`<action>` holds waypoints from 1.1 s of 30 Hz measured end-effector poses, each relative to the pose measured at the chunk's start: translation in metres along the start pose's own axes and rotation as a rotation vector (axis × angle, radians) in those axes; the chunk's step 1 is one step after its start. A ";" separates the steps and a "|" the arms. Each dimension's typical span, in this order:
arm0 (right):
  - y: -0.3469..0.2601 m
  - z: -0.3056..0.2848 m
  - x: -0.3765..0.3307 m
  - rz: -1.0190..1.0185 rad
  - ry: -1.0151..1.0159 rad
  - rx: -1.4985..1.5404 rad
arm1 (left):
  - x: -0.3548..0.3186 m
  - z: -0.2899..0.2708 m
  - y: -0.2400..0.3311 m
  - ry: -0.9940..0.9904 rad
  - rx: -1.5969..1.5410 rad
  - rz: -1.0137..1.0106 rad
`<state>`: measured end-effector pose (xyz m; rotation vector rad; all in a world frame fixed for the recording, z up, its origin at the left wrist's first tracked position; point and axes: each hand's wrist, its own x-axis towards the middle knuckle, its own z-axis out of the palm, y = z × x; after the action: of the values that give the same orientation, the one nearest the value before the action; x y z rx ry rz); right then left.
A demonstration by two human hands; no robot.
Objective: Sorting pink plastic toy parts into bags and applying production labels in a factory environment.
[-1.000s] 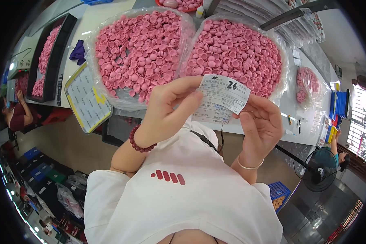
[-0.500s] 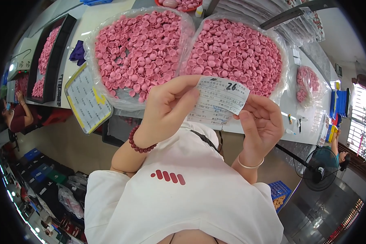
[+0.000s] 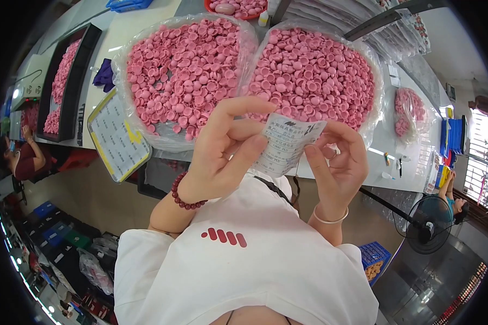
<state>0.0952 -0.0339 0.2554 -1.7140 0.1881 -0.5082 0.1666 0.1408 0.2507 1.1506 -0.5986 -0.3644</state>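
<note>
White paper, a small printed slip [image 3: 287,145], is pinched between both hands in the head view, held up in front of the person's chest. The left hand [image 3: 222,154] grips the slip's left edge, thumb and curled fingers closed on it, with the forefinger stretched out above its top edge. A dark red bead bracelet [image 3: 183,196] sits on that wrist. The right hand [image 3: 336,165] holds the slip's right edge between thumb and fingertips, the fingers bent round it; a thin pale bangle [image 3: 331,219] circles that wrist. The slip bends slightly between the two grips.

Just beyond the hands, on a white table [image 3: 387,146], lie two clear plastic bags heaped with small pink caps: one bag [image 3: 181,70] above the left hand, the other bag [image 3: 314,73] above the right hand and partly hidden by the slip. Left of the left hand, a clipboard with a yellow rim [image 3: 116,142] rests at the table's edge. Farther left a black tray [image 3: 65,86] holds more pink caps. Right of the right hand, well apart, a smaller bag of pink pieces [image 3: 409,111] lies on the table, and below it stands a black fan [image 3: 428,222] on the floor.
</note>
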 end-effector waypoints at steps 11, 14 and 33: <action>-0.001 -0.003 0.000 0.312 -0.211 0.477 | -0.001 0.003 -0.003 0.039 -0.069 -0.163; -0.001 -0.001 0.000 0.337 -0.167 0.389 | 0.001 0.002 -0.006 0.075 -0.019 -0.242; 0.020 0.000 0.052 0.174 -0.260 -0.057 | 0.058 -0.020 -0.026 0.034 -0.162 -0.323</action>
<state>0.1442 -0.0588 0.2475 -1.7820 0.1634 -0.1514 0.2255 0.1138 0.2359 1.0947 -0.3451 -0.6564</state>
